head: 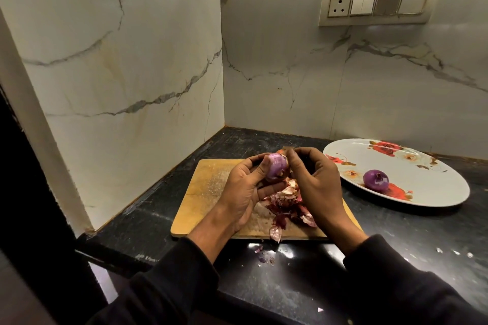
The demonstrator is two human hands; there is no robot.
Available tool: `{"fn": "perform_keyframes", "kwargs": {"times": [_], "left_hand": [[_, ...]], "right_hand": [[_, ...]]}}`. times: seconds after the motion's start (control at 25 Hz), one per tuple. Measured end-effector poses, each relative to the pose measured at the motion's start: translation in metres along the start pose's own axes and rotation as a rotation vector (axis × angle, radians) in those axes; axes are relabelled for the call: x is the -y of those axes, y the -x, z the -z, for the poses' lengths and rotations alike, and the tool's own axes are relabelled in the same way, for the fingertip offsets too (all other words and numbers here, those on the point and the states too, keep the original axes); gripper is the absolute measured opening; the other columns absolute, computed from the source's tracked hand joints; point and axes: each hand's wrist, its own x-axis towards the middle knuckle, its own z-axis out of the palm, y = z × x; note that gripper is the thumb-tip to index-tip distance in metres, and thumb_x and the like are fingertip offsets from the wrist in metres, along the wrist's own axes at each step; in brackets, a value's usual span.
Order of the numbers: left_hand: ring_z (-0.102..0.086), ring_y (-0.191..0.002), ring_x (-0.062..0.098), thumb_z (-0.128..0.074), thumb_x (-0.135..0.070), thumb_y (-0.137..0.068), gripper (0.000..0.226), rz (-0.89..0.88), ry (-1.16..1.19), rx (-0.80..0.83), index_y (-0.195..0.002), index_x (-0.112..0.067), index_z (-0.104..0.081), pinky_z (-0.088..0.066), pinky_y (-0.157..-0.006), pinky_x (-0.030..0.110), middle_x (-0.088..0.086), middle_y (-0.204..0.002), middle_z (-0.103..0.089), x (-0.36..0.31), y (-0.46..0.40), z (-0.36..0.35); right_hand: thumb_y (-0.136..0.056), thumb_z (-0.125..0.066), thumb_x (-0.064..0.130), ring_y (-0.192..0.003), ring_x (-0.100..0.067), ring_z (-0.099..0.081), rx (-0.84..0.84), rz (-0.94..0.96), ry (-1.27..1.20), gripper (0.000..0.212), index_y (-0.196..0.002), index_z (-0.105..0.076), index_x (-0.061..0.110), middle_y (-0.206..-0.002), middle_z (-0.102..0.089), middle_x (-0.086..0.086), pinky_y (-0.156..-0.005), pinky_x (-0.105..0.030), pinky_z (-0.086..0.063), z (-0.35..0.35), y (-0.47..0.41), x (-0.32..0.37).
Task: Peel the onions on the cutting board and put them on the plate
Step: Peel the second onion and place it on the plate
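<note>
We see two hands working above a wooden cutting board [208,192] that lies on a dark stone counter [396,240] in a marble-walled corner. The left hand [244,187] grips a purple onion [276,170], fingers curled round it from the left and below, holding it up off the board. The right hand [317,179] sits just to the right of that grip, its thumb and fingertips pinched on a brownish strip of skin [286,150] at the top right of the held onion. Directly beneath the grip, a heap of reddish-purple peelings [287,206] covers the middle of the board, with one pale piece [275,233] hanging over the board's near edge and small scraps [262,253] on the counter just beyond. Well to the right of the grip, an oval white plate [435,179] printed with red flowers rests on the counter, apart from the board. A second, peeled onion [375,179] lies on the plate toward its near left part. Both forearms wear dark sleeves [396,280]. High on the wall, up and right of the hands, is a cream switch panel [380,4] with a socket.
</note>
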Motion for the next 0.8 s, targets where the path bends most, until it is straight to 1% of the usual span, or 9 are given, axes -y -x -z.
{"fn": "perform_keyframes", "kwargs": {"times": [0.08, 0.2, 0.32, 0.48, 0.52, 0.64, 0.72, 0.8], "left_hand": [[-0.070, -0.103, 0.036, -0.065, -0.024, -0.088, 0.044, -0.012, -0.002, -0.007, -0.124, 0.001, -0.060, -0.062, -0.084, 0.043, 0.029, -0.125, -0.064, -0.001, 0.000, 0.001], [-0.072, -0.098, 0.036, -0.065, -0.024, -0.086, 0.043, -0.029, -0.014, -0.049, -0.121, 0.001, -0.062, -0.064, -0.074, 0.038, 0.029, -0.125, -0.063, -0.001, 0.000, 0.001], [-0.073, -0.096, 0.037, -0.066, -0.023, -0.085, 0.043, -0.039, -0.026, -0.065, -0.120, 0.002, -0.063, -0.064, -0.068, 0.034, 0.029, -0.125, -0.063, 0.000, 0.001, 0.001], [-0.072, -0.100, 0.040, -0.069, -0.022, -0.083, 0.039, -0.057, -0.055, -0.059, -0.116, -0.001, -0.066, -0.064, -0.076, 0.044, 0.027, -0.124, -0.064, 0.003, 0.000, 0.002], [-0.072, -0.101, 0.040, -0.069, -0.022, -0.083, 0.039, -0.061, -0.058, -0.062, -0.116, -0.001, -0.066, -0.064, -0.077, 0.045, 0.026, -0.124, -0.064, 0.004, 0.000, 0.002], [-0.072, -0.099, 0.039, -0.068, -0.024, -0.084, 0.042, -0.050, -0.045, -0.059, -0.118, 0.000, -0.065, -0.064, -0.072, 0.039, 0.027, -0.123, -0.064, 0.003, 0.000, 0.001], [-0.073, -0.096, 0.038, -0.067, -0.026, -0.085, 0.043, -0.040, -0.029, -0.051, -0.119, 0.000, -0.065, -0.064, -0.070, 0.036, 0.027, -0.121, -0.066, 0.002, 0.000, 0.001], [-0.073, -0.094, 0.035, -0.065, -0.027, -0.086, 0.043, -0.032, -0.023, -0.040, -0.119, -0.001, -0.065, -0.064, -0.068, 0.034, 0.026, -0.118, -0.068, 0.001, 0.000, 0.000]], "right_hand": [[-0.093, -0.068, 0.026, -0.088, -0.010, -0.072, 0.055, 0.015, 0.000, 0.015, -0.104, -0.075, 0.018, -0.092, -0.075, 0.005, -0.077, -0.033, -0.061, 0.001, 0.001, 0.000], [-0.092, -0.070, 0.017, -0.084, -0.011, -0.074, 0.102, 0.013, 0.008, 0.014, -0.104, -0.076, 0.019, -0.090, -0.077, 0.004, -0.076, -0.037, -0.062, 0.007, -0.001, 0.000], [-0.091, -0.070, 0.013, -0.077, -0.009, -0.074, 0.130, 0.012, 0.038, 0.013, -0.099, -0.076, 0.022, -0.083, -0.077, 0.006, -0.072, -0.034, -0.063, 0.013, -0.003, 0.003], [-0.089, -0.072, 0.013, -0.073, -0.007, -0.072, 0.092, 0.049, 0.101, 0.011, -0.093, -0.077, 0.021, -0.078, -0.075, 0.009, -0.069, -0.028, -0.061, 0.012, 0.000, 0.003], [-0.089, -0.072, 0.013, -0.073, -0.006, -0.072, 0.084, 0.049, 0.115, 0.011, -0.092, -0.077, 0.022, -0.077, -0.075, 0.009, -0.068, -0.027, -0.060, 0.011, 0.000, 0.002], [-0.090, -0.072, 0.013, -0.075, -0.008, -0.073, 0.060, 0.039, 0.095, 0.010, -0.095, -0.077, 0.019, -0.081, -0.075, 0.007, -0.070, -0.029, -0.061, 0.010, -0.002, -0.001], [-0.091, -0.070, 0.012, -0.076, -0.011, -0.074, 0.026, -0.014, 0.020, 0.011, -0.099, -0.077, 0.013, -0.083, -0.076, 0.003, -0.072, -0.033, -0.062, 0.008, -0.003, -0.002], [-0.094, -0.067, 0.013, -0.076, -0.014, -0.074, -0.012, -0.085, -0.008, 0.011, -0.099, -0.076, 0.012, -0.083, -0.076, 0.000, -0.072, -0.037, -0.063, 0.006, -0.004, -0.006]]}}
